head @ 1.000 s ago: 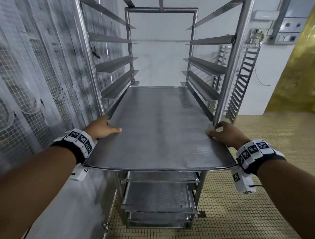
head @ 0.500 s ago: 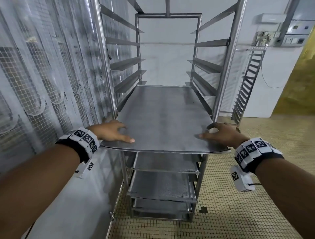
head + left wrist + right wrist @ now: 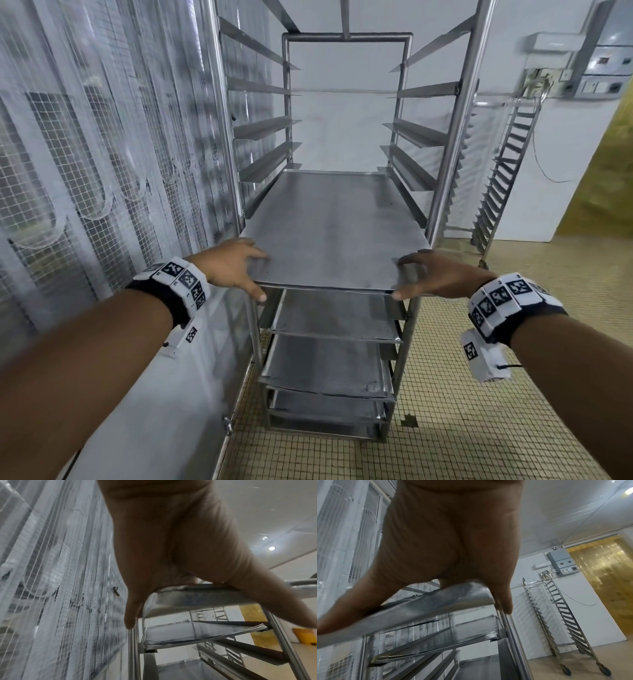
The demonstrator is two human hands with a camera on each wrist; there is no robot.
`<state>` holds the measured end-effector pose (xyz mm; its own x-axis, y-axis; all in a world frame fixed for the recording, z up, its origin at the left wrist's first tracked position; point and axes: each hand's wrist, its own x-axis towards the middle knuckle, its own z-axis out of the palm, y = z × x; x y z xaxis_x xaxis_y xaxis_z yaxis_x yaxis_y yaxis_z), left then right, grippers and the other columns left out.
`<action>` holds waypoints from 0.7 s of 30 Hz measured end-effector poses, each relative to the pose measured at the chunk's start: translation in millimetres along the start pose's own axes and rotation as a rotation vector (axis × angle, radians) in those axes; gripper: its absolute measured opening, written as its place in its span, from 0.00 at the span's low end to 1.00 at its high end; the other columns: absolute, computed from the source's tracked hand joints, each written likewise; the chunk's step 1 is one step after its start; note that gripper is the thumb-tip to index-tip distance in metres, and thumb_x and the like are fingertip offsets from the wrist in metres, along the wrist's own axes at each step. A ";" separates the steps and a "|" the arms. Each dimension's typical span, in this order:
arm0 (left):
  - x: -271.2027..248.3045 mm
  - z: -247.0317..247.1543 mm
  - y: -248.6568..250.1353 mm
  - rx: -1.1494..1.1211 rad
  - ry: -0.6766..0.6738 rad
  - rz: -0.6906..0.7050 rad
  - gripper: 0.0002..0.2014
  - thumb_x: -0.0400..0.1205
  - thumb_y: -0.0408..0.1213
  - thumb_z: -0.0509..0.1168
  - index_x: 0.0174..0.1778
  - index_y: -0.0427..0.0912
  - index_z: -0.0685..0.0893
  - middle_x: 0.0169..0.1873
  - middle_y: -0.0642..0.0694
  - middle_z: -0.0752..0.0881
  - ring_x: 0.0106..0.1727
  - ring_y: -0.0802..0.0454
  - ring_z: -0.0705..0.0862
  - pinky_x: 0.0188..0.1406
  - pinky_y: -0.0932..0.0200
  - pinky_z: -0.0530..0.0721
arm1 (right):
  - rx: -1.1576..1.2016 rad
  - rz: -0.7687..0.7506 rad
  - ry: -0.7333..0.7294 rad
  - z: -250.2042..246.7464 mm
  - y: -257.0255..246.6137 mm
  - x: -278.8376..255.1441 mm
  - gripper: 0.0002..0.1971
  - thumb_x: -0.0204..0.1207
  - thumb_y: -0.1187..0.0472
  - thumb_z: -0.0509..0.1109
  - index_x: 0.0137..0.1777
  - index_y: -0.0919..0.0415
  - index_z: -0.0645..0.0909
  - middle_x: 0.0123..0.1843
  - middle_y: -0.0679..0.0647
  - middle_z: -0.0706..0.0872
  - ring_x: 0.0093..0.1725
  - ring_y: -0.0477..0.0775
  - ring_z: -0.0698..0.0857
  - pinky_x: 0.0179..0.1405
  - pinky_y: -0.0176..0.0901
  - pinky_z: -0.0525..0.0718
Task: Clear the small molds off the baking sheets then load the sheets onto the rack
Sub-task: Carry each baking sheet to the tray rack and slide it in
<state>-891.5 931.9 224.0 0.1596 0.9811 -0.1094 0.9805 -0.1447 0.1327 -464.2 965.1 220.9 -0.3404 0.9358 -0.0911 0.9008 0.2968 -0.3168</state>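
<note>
At the front of the metal rack (image 3: 445,144), seen from the head camera, a bare baking sheet (image 3: 335,233) lies flat on a pair of side rails, pushed almost fully in, its near edge just proud of the front posts. Both hands are spread and relaxed on that near edge: the left hand (image 3: 229,263) at the left corner, fingers lying on top and thumb under the rim, and the right hand (image 3: 442,277) at the right corner in the same way. Three more sheets (image 3: 329,363) sit on lower rails, above a tiled floor (image 3: 479,428). From the left wrist, the left hand (image 3: 171,547) has its palm against the sheet's corner (image 3: 197,597), fingers splayed rather than curled round it. From the right wrist, the right hand (image 3: 453,540) lies likewise over the sheet's right corner (image 3: 453,600), and a second, empty rack (image 3: 556,615) stands well apart by the wall.
</note>
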 end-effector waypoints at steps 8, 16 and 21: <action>13.7 14.4 37.4 -0.103 0.291 0.109 0.30 0.80 0.62 0.71 0.72 0.47 0.86 0.66 0.49 0.87 0.67 0.49 0.84 0.69 0.49 0.81 | -0.082 -0.109 0.284 16.6 -38.3 12.1 0.19 0.76 0.43 0.69 0.64 0.46 0.85 0.61 0.47 0.89 0.61 0.56 0.86 0.65 0.54 0.79; 42.9 40.6 65.3 -0.107 0.417 0.225 0.24 0.84 0.61 0.60 0.65 0.51 0.89 0.60 0.50 0.88 0.63 0.46 0.84 0.63 0.49 0.82 | -0.063 -0.226 0.476 60.3 -64.8 46.9 0.18 0.79 0.38 0.60 0.57 0.45 0.86 0.58 0.43 0.89 0.59 0.54 0.86 0.61 0.55 0.78; 58.0 47.8 58.7 -0.129 0.498 0.242 0.31 0.81 0.66 0.53 0.63 0.50 0.90 0.61 0.51 0.89 0.63 0.45 0.85 0.64 0.46 0.82 | -0.078 -0.234 0.568 67.3 -60.3 63.2 0.14 0.83 0.43 0.65 0.59 0.46 0.86 0.61 0.43 0.88 0.63 0.53 0.84 0.63 0.53 0.70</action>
<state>-819.3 974.1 178.3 0.2746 0.8686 0.4125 0.8955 -0.3873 0.2193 -558.2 993.6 170.7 -0.3543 0.7925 0.4965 0.8438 0.4997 -0.1955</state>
